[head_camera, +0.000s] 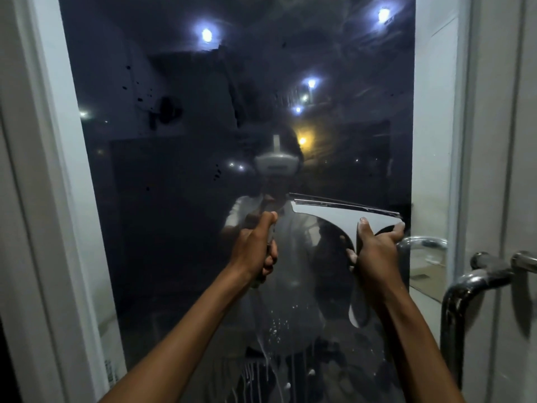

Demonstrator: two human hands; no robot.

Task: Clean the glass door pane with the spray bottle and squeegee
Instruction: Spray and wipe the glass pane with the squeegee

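The dark glass door pane (180,228) fills the middle of the view in a white frame. My right hand (374,251) grips a white squeegee (334,216) by its neck, and the black rubber blade lies against the glass at the pane's right side, tilted down to the right. My left hand (255,251) is curled around the spray bottle (270,237), raised in front of the glass at mid height; most of the bottle is hidden by the fingers. White droplets and runs of liquid (273,330) sit on the lower glass.
A chrome pull handle (421,242) sits just right of the squeegee on the pane's edge. A second dark metal handle (476,280) juts out further right. The white door frame (58,199) borders the left side. Dark specks dot the upper left glass.
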